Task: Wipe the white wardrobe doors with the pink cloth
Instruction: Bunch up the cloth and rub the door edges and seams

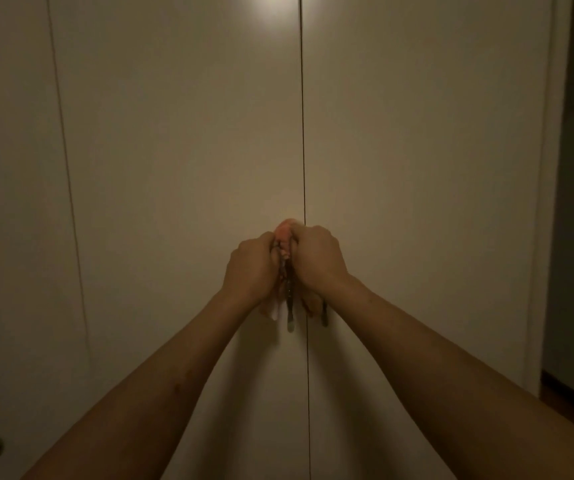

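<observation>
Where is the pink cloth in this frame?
Head view, just below centre: the pink cloth is bunched between the left hand and right hand, both gripping it, in front of the seam between the wardrobe doors.

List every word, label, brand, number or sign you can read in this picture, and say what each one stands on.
No text can be read in this picture.
The white wardrobe doors are plain; the pink cloth, gripped by the left hand and the right hand, shows no print; the dark handles are too dim to show any marking.
</observation>
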Motion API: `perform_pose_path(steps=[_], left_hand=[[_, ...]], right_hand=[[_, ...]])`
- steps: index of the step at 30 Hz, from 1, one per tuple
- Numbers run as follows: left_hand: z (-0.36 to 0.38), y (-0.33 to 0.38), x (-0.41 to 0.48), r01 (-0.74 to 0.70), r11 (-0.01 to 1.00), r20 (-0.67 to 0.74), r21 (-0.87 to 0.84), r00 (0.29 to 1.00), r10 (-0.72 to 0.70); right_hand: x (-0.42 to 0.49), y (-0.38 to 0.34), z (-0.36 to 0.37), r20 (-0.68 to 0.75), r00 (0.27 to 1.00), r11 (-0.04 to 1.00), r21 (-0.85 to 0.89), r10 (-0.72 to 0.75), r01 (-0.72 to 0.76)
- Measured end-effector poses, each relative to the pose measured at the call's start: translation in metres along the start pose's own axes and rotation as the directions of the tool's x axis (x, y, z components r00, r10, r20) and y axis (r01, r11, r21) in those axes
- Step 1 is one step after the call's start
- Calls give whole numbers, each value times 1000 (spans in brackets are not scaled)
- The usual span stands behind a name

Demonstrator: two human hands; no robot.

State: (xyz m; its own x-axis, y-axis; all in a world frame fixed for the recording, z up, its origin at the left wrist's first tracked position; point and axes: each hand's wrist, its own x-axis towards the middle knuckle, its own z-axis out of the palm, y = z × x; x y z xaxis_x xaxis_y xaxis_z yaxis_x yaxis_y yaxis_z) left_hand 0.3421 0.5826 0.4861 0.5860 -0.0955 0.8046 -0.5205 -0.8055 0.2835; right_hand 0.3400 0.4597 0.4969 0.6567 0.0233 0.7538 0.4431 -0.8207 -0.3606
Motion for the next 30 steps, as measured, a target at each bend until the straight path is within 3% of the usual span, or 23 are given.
perform_pose_path(steps=[4,10,17,30], left_hand=[[-3,0,-12,7,997,-42,-74,999,-10],[-19,30,-11,-128,971,-156,-200,983,98],[-1,80,9,-106,901,-157,-421,987,43],[72,109,-16,146,865,93,-480,989,-115]], right_hand=[[-17,-4,-3,-37,998,998,32,-47,48],[-14,4,-26,-175,973,987,26,-153,160],[-1,27,-74,-264,947,982,-2,-183,189],[-35,103,-53,-57,997,995,87,48,-43]])
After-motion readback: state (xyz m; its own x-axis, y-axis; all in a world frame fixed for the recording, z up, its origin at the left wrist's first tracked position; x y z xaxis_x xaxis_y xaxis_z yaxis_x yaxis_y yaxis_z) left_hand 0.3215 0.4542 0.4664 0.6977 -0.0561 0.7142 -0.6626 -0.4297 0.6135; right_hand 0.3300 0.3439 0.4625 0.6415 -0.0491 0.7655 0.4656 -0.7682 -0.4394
